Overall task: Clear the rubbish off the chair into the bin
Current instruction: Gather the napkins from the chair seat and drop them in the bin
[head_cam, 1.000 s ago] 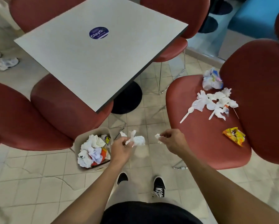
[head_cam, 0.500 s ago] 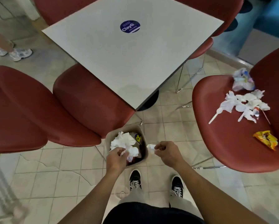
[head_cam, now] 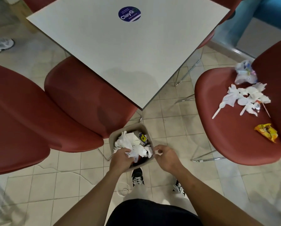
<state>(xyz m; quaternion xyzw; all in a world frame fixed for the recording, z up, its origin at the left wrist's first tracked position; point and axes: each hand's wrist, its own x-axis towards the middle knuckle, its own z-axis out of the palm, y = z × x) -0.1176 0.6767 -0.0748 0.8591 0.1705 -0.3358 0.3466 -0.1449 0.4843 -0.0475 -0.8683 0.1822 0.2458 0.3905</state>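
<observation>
I have both hands down at the bin [head_cam: 114, 132], a small beige one standing on the tiled floor [head_cam: 167, 126] just off the corner of the grey table [head_cam: 120, 51] and in front of my shoes [head_cam: 137, 176]. My left hand [head_cam: 121, 159] is over the bin's near rim with its fingers curled into a crumpled white tissue [head_cam: 139, 151] that lies on top of the heap inside; more white paper [head_cam: 126, 141] and a blue and yellow wrapper [head_cam: 143, 138] fill the rest of the bin. My right hand [head_cam: 166, 156] sits just beside the bin's right edge, thumb and forefinger curved toward each other; a small pale scrap seems to show at the fingertips (too small for me to be sure), so I cannot tell whether it grips anything. The rest of the rubbish is well apart from the bin, on the seat of the red chair [head_cam: 231, 144] to my right: a crushed printed wrapper [head_cam: 245, 72] near the back of the seat, a spread of white tissues [head_cam: 249, 95] with a white plastic spoon [head_cam: 218, 109] among them, and a yellow snack packet [head_cam: 266, 132] lying alone nearer the front. Two more red chairs [head_cam: 38, 111] stand to my left, one tucked partly under the table, which carries a round blue sticker [head_cam: 129, 13].
</observation>
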